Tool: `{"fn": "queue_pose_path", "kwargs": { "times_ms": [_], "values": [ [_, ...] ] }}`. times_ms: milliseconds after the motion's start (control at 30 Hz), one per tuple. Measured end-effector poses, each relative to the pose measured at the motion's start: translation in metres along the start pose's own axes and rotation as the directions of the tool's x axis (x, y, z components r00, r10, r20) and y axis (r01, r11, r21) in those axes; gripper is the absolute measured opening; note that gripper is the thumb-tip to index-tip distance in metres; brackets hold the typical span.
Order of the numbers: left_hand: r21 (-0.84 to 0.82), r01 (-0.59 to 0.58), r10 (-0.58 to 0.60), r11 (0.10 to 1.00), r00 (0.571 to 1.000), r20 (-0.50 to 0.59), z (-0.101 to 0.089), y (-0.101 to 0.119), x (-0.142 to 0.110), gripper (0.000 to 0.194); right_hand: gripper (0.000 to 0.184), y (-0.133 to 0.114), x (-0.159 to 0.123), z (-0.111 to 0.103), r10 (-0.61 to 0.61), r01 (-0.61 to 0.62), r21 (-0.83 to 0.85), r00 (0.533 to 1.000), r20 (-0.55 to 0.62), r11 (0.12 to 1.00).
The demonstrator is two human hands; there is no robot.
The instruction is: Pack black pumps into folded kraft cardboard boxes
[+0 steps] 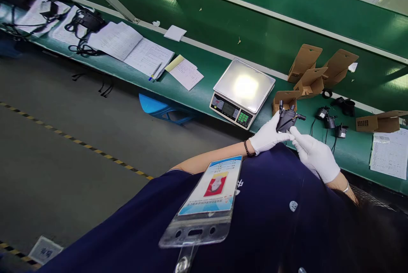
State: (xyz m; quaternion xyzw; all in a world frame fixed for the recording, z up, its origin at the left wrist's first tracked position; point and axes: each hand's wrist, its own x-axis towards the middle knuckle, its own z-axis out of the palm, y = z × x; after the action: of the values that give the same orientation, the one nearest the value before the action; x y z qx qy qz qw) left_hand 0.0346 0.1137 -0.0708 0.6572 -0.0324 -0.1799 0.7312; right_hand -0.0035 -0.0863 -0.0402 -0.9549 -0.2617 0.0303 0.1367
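Note:
In white gloves, both my hands meet in front of my chest at the bench edge. My left hand [267, 136] grips a small black pump [287, 119] by its left side and underside; short black nozzles stick out from its top and right. My right hand [314, 154] has its fingertips pinched together at the pump's lower edge, close to my left thumb. What exactly lies between those fingertips is too small to make out. A small open cardboard box [285, 99] stands just behind the pump.
A digital scale [245, 86] sits left of my hands. Open cardboard boxes [339, 67] stand behind. To the right are small black cylindrical units [330, 122] with cables, another box [366, 123] and a printed sheet [389, 154]. An open notebook [148, 56] lies farther left; a blue stool [159, 106] is below.

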Motion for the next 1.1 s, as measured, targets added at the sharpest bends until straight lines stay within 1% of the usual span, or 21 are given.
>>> {"fn": "queue_pose_path", "kwargs": {
  "times_ms": [100,233,367,467,633,733,833,967,1033,1100],
  "values": [
    [0.021,-0.014,0.013,1.000,0.998,0.059,0.000,0.000,0.001,0.096,0.044,-0.002,0.000,-0.001,0.001,-0.001,-0.030,1.000,-0.017,1.000],
    [0.014,-0.003,0.002,1.000,0.997,0.073,-0.001,0.002,0.000,0.091,0.043,-0.004,-0.001,-0.004,-0.010,0.010,-0.033,1.000,-0.030,0.999],
    [0.013,0.011,-0.012,1.000,0.996,0.094,-0.001,0.005,-0.002,0.093,0.046,0.000,-0.002,-0.005,-0.023,0.023,-0.006,1.000,-0.007,1.000],
    [-0.005,0.022,-0.022,1.000,0.995,0.095,-0.001,0.006,-0.003,0.095,0.048,0.002,-0.004,-0.004,-0.036,0.036,-0.018,0.999,-0.002,0.999],
    [-0.019,0.012,-0.011,1.000,0.997,0.076,-0.001,0.005,-0.007,0.093,0.050,0.000,-0.005,-0.002,-0.033,0.033,-0.026,0.999,-0.009,0.999],
    [-0.012,0.020,-0.019,1.000,0.997,0.071,-0.001,0.005,-0.008,0.094,0.048,-0.002,-0.005,-0.004,-0.017,0.017,0.002,1.000,0.001,1.000],
    [-0.013,0.028,-0.027,1.000,0.997,0.078,-0.001,0.004,-0.007,0.096,0.046,-0.002,-0.005,-0.006,-0.003,0.002,0.034,0.999,0.036,0.999],
    [-0.020,0.028,-0.026,0.999,0.996,0.080,-0.001,0.003,-0.008,0.095,0.045,-0.005,-0.004,-0.007,0.026,-0.027,0.009,0.998,0.064,1.000],
    [-0.016,0.027,-0.025,1.000,0.997,0.078,-0.001,0.004,-0.009,0.092,0.044,-0.008,-0.002,-0.007,0.068,-0.068,0.000,0.997,0.042,0.998],
    [-0.012,0.023,-0.022,1.000,0.997,0.077,-0.001,0.005,-0.010,0.089,0.044,-0.011,-0.001,-0.005,0.131,-0.129,0.064,0.991,-0.035,0.990]
  ]
}}
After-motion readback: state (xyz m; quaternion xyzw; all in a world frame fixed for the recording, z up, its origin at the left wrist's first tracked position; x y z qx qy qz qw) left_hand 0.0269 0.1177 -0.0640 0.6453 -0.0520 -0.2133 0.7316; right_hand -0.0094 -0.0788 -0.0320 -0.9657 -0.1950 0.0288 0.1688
